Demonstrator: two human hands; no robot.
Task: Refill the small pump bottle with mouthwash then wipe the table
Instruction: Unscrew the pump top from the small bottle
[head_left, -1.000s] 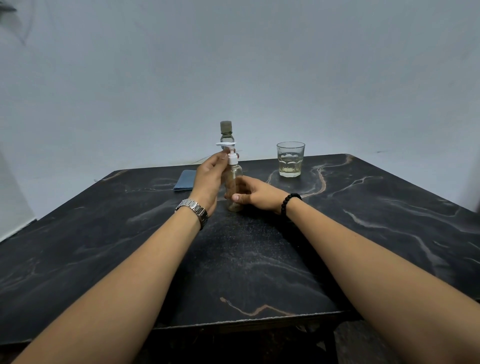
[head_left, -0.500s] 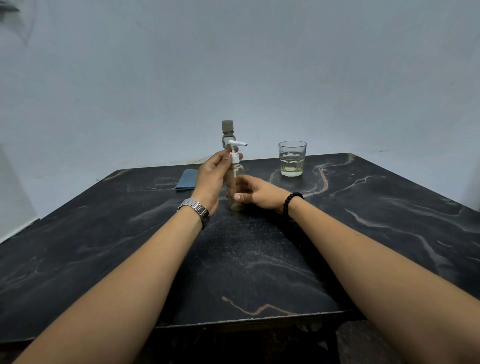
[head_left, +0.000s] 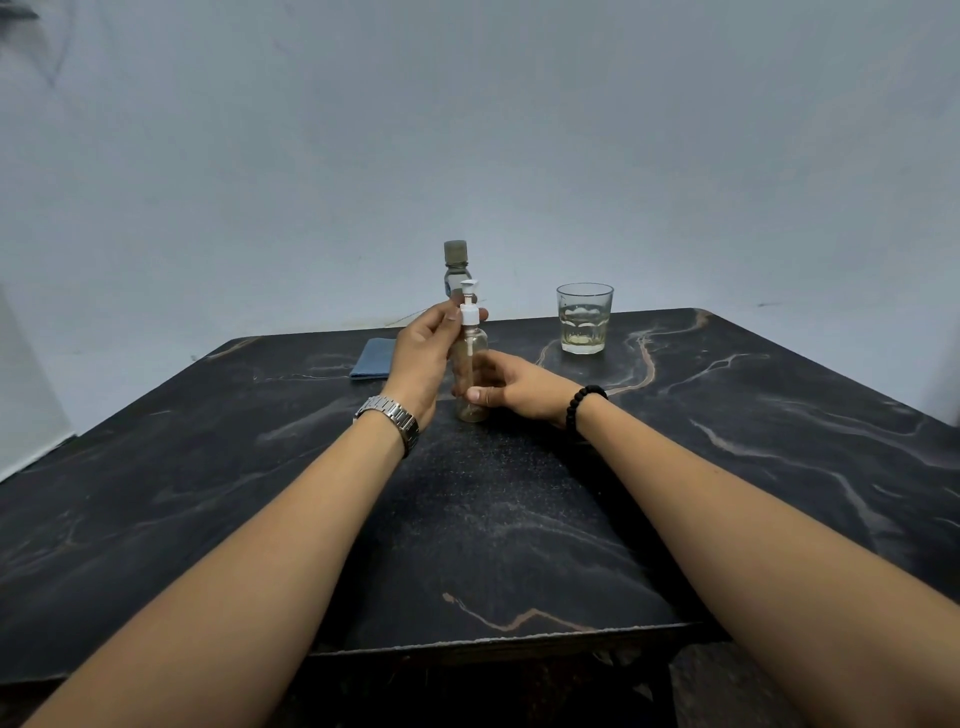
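A small clear pump bottle stands upright on the dark marbled table, a little pale liquid at its bottom. My right hand grips its lower body. My left hand pinches the white pump collar at the neck; the nozzle points toward me. Behind it stands a taller capped mouthwash bottle, partly hidden by the pump. A folded blue cloth lies on the table to the left, behind my left hand.
A glass tumbler with pale yellowish liquid stands at the back right. A bare pale wall rises behind the table. The table's front edge is near me.
The pump head has turned: its nozzle pointed left, then right, and now faces me. My left fingers have shifted around the collar. The bottle stays in place.
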